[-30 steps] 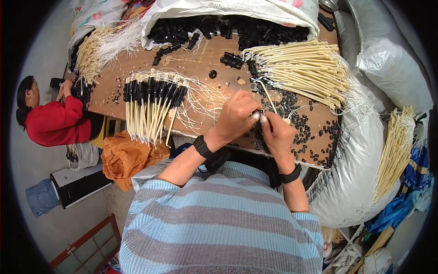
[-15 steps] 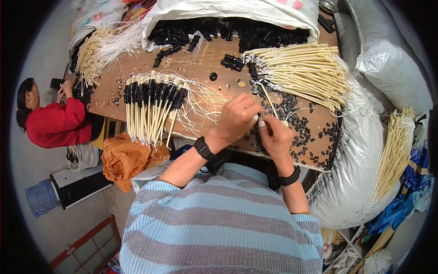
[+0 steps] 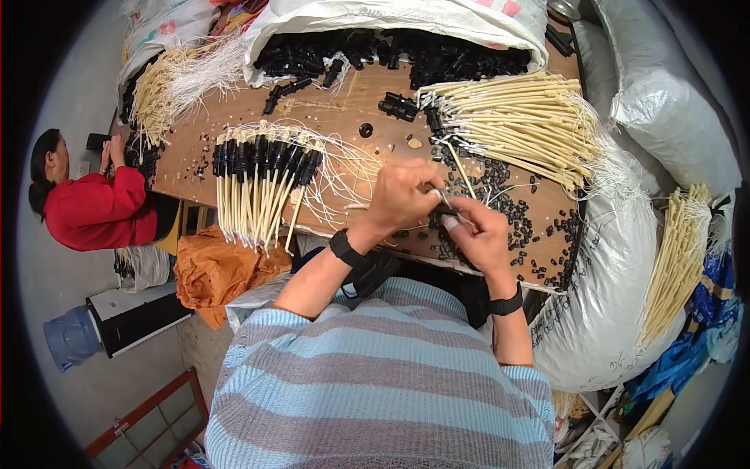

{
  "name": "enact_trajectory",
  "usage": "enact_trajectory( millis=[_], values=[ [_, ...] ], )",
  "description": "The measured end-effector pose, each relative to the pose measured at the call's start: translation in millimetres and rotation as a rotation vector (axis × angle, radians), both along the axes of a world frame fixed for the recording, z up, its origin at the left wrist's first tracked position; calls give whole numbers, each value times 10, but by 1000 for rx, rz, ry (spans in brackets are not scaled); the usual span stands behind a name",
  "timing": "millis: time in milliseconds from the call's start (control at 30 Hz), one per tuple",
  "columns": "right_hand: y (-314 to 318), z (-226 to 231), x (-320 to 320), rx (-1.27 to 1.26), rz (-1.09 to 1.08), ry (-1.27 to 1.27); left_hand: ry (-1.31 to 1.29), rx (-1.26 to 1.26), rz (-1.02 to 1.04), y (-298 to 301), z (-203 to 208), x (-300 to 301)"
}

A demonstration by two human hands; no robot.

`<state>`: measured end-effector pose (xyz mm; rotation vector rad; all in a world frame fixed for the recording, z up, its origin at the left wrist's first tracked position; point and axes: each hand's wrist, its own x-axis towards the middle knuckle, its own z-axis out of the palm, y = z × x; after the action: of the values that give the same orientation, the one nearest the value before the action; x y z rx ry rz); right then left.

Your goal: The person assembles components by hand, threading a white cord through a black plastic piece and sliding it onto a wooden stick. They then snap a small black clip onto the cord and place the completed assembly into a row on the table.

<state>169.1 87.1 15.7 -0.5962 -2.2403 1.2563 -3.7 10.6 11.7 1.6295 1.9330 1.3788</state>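
Over the table's near edge, my left hand is closed in a pinch on a thin white cord. Against it, my right hand grips a small black plastic piece, with its thumb and fingers pressed together. Most of what lies between the fingers is hidden. Left of my hands lies a row of cream sticks with black sleeves at their far ends and loose white cords trailing right. Just beyond my right hand, a single cream stick points away. Small black pieces are scattered around that hand.
A large bundle of cream sticks lies at the far right. At the back, a white sack spills black plastic fittings. Full white sacks crowd the right side. A person in red works at the left.
My right hand has shifted slightly right and down, opening a small gap from my left hand. More of the white cord and black piece now shows between them.
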Motion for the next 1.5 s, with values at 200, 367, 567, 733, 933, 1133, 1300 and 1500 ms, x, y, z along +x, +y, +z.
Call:
enact_trajectory(
  millis=[200, 367, 567, 733, 933, 1133, 1300, 1500],
  values=[
    [107, 43, 119, -1204, 31, 563, -136, -43, -318, 0, 210, 134],
    [107, 29, 189, -706, -100, 228, -69, -260, -275, -7, 12, 4],
    [18, 89, 42, 303, -64, -93, 158, -222, -125, -90, -47, 41],
    [34, 115, -82, -155, -162, -309, 488, -233, -94, -145, 158, 116],
    [111, 308, -64, 371, -209, 107, 583, 93, 350, -570, 279, -460],
    [111, 118, -76, 134, 48, -172, 733, -108, 967, -1279, 295, -1578],
    [101, -94, -113, 336, -109, -348, 750, -225, 1069, -1193, 274, -1607],
    [112, -103, -95, 466, -273, -570, 316, 21, 168, -104, 135, -933]
  ],
)
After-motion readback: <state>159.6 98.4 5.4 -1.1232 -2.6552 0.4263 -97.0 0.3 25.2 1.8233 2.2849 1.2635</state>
